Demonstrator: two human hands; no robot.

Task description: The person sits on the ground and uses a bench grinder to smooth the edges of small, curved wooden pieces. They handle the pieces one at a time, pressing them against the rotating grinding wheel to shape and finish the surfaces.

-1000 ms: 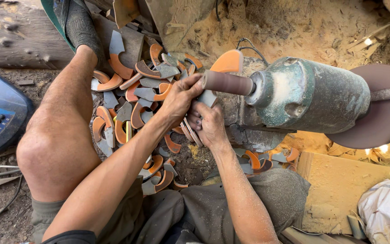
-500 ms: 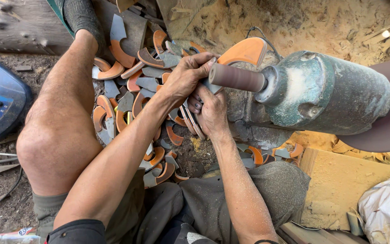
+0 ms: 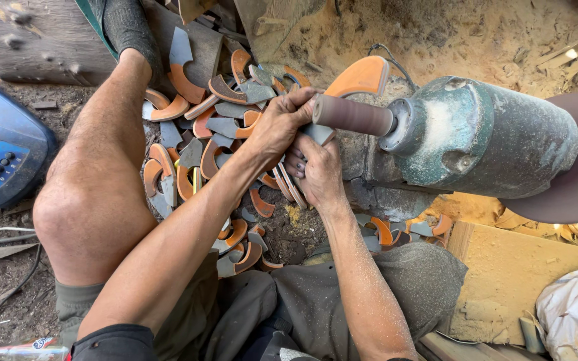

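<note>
My right hand point(image 3: 321, 175) and left hand point(image 3: 277, 126) close around a curved grey-and-orange piece point(image 3: 359, 77), pressing it against the sanding drum point(image 3: 352, 115) of the dusty green motor point(image 3: 483, 144). It looks light, stiff, hard-edged; best held at its ends. Similar pieces point(image 3: 199, 144) are heaped beyond.

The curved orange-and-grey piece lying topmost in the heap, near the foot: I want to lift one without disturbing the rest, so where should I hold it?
Grip the curved orange-and-grey piece by its upright grey end, coming from above. That end sticks clear of the pile, while its orange arc lies against neighbouring pieces.
</note>
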